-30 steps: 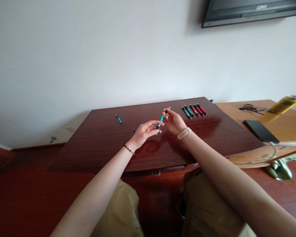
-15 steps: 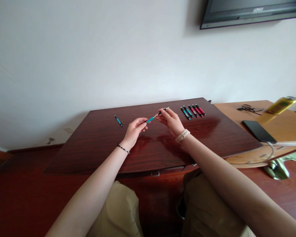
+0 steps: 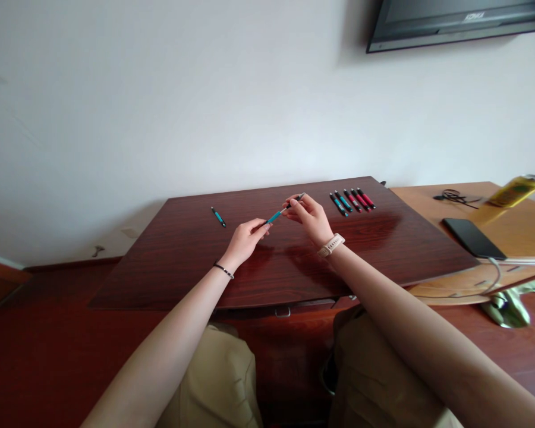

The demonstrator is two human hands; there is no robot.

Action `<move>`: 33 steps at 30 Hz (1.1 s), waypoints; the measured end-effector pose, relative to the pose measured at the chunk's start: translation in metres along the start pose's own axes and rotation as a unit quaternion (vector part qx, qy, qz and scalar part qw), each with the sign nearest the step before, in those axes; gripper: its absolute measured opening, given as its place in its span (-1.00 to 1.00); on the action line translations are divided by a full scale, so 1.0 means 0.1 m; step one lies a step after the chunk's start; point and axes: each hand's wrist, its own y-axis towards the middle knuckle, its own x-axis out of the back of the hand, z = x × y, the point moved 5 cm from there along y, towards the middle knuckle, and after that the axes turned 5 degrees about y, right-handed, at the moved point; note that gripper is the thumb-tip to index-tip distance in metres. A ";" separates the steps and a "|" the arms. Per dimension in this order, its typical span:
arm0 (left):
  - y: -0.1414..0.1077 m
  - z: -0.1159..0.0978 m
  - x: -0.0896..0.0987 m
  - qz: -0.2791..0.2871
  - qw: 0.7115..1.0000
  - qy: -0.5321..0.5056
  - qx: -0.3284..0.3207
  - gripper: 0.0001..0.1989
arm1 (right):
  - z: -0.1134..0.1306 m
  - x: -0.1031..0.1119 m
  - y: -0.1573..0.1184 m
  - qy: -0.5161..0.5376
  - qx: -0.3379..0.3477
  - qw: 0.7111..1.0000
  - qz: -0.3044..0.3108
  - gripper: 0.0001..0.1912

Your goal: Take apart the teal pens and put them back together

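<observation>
Over the middle of the dark wood table, my left hand point(image 3: 246, 239) pinches the teal barrel point(image 3: 274, 217) of a pen. My right hand point(image 3: 312, 219) has its fingers closed on the pen's black upper part with a silver tip point(image 3: 300, 197). A thin pale section, seemingly the refill, shows between the two parts. The pen is tilted, its right end higher. To the left lies a single teal and black pen point(image 3: 218, 217). Right of my hands, several pens lie side by side, teal ones point(image 3: 341, 203) on the left and red ones point(image 3: 355, 200) on the right.
A lower light wood cabinet point(image 3: 455, 208) adjoins the table on the right. On it are a black phone point(image 3: 474, 239) with a white cable, a dark cord point(image 3: 457, 197) and a yellow can point(image 3: 517, 191). A television point(image 3: 463, 27) hangs on the wall.
The view has shifted slightly, so the table appears a little further right. My left fingers have closed in more around the teal barrel. Both hands still hold the pen's parts.
</observation>
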 end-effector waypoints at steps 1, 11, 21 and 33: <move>0.00 0.02 0.00 -0.004 1.000 0.004 0.000 -0.63 | 0.00 0.02 0.00 -0.001 0.000 1.000 -0.007 -0.55; -0.01 0.12 0.00 -0.012 0.998 0.045 -0.029 -0.69 | -0.11 -0.02 0.02 0.015 -0.006 1.000 0.025 -0.53; 0.01 0.10 0.06 -0.045 0.996 0.077 -0.024 -0.73 | -0.04 -0.06 0.02 -0.018 0.009 0.998 0.056 -0.53; -0.02 0.06 0.08 -0.057 0.993 0.104 -0.005 -0.74 | -0.08 -0.08 0.00 0.020 -0.016 0.999 0.048 -0.51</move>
